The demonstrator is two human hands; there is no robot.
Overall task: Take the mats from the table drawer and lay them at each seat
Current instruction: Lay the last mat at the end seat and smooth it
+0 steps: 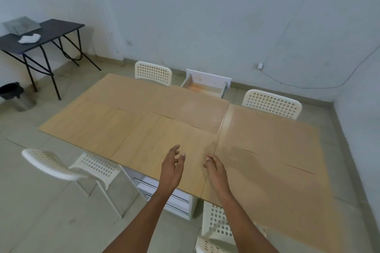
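Several large tan mats cover the tabletop. One (164, 96) lies at the far side, one (92, 123) at the left, one (156, 146) at the near middle and one (271, 150) on the right. My left hand (171, 168) and my right hand (214, 170) hover side by side over the near edge of the middle mat. Both have their fingers apart and hold nothing. On the table's far side a white drawer (205, 86) stands pulled out, and its wooden bottom looks bare.
White perforated chairs stand at the far left (153, 73), far right (271, 103), near left (61, 166) and near right (218, 226). Shut drawers with metal handles (164, 190) sit below my hands. A black folding table (51, 33) and a bin (10, 90) stand at the back left.
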